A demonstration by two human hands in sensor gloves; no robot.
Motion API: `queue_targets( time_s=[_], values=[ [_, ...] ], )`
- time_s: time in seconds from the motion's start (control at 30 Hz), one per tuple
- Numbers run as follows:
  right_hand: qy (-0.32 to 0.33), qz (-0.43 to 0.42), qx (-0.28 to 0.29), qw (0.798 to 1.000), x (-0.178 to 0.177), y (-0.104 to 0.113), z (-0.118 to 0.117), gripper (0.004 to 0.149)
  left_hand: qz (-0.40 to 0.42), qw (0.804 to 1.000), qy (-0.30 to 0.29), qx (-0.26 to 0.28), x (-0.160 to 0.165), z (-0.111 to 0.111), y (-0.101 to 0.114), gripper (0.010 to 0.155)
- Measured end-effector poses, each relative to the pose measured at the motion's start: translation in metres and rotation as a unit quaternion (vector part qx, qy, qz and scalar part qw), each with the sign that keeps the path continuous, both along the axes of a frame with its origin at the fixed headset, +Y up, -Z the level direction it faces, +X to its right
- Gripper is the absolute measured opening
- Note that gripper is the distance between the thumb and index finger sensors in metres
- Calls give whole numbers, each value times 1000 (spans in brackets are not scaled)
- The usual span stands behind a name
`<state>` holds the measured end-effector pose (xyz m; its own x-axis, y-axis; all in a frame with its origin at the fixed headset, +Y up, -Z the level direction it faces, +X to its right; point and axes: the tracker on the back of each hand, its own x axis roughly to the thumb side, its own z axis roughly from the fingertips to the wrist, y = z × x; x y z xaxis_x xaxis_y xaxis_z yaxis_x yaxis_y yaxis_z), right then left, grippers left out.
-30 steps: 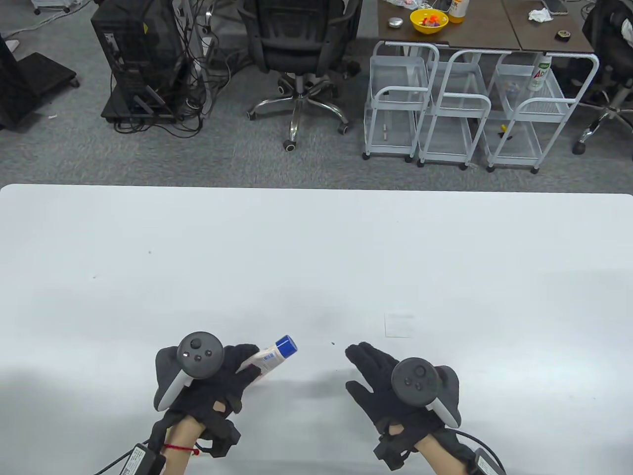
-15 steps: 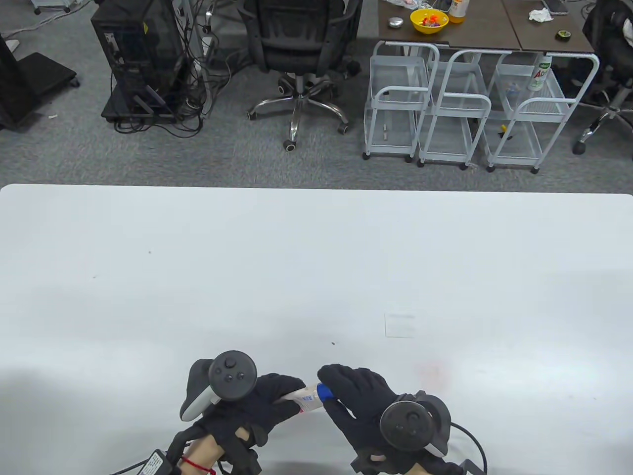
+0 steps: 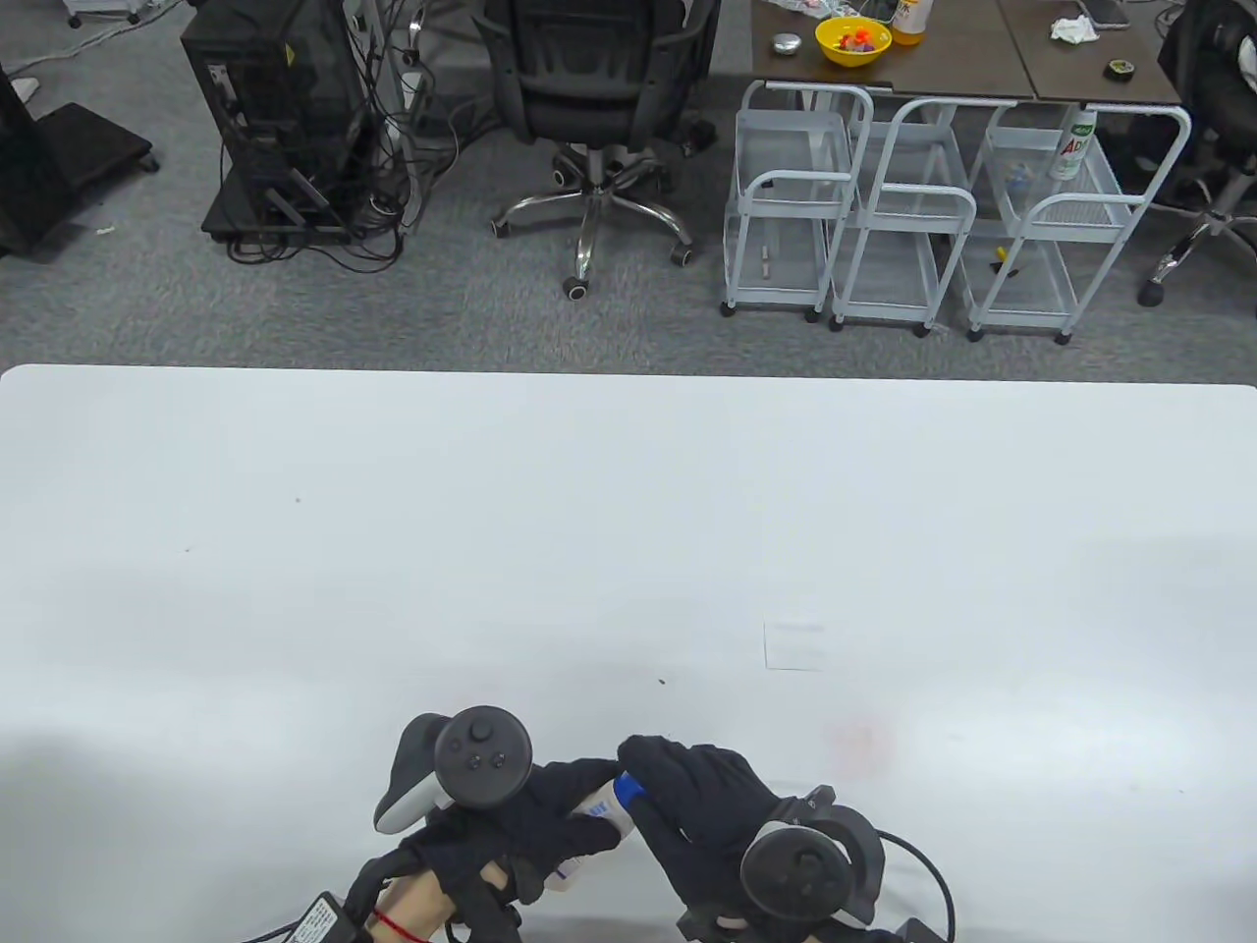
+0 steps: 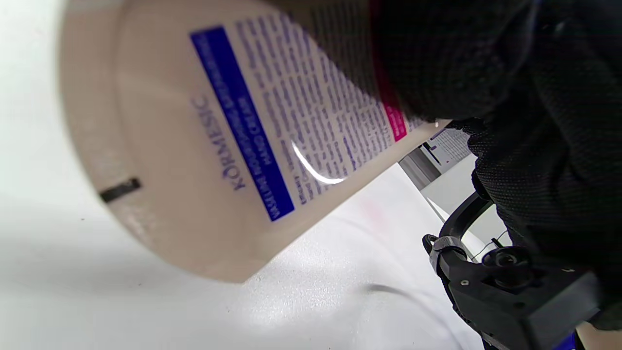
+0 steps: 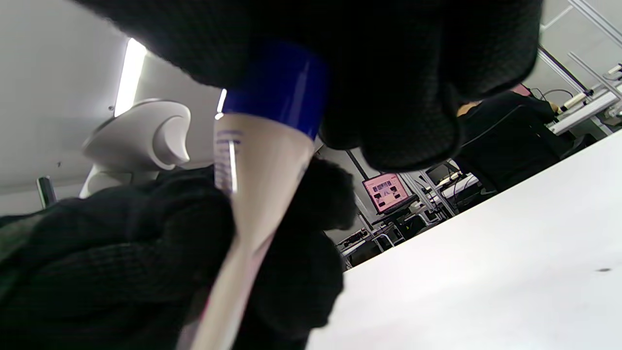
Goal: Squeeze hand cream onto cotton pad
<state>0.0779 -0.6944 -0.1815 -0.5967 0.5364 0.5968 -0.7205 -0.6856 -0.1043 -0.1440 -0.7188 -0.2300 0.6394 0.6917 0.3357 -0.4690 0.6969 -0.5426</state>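
Note:
My left hand (image 3: 535, 820) grips the cream-coloured hand cream tube (image 3: 597, 807) above the table's front edge. The tube's printed body fills the left wrist view (image 4: 218, 131). My right hand (image 3: 687, 796) closes its fingers over the tube's blue cap (image 3: 627, 788). The cap (image 5: 279, 90) and the tube's neck (image 5: 257, 160) show in the right wrist view, under the right hand's fingers (image 5: 388, 73). A square white cotton pad (image 3: 793, 645) lies flat on the white table (image 3: 628, 511), beyond and to the right of both hands.
A faint pink smear (image 3: 854, 742) marks the table right of my hands. Beyond the table's far edge stand an office chair (image 3: 594, 108), white wire carts (image 3: 923, 226) and a computer tower (image 3: 265, 118).
My right hand came left to the tube and closed over its blue cap. My left hand moved right and toward me with the tube. The cotton pad has not moved.

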Motion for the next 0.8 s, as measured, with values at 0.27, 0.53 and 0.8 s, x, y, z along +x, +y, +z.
queue_targets(
  time_s=[0.27,0.53,0.8],
  values=[
    [0,22,8,1000,-2,-2,-1,54,-7,1000,0,2,1,0,-1,61],
    [2,-83,-120,989,18,-12,-22,51,-21,1000,-18,6,4,2,-2,59],
    [-34,-72,-140,987,32,-19,-36,52,-16,1000,0,1,-1,0,-3,58]
  ],
)
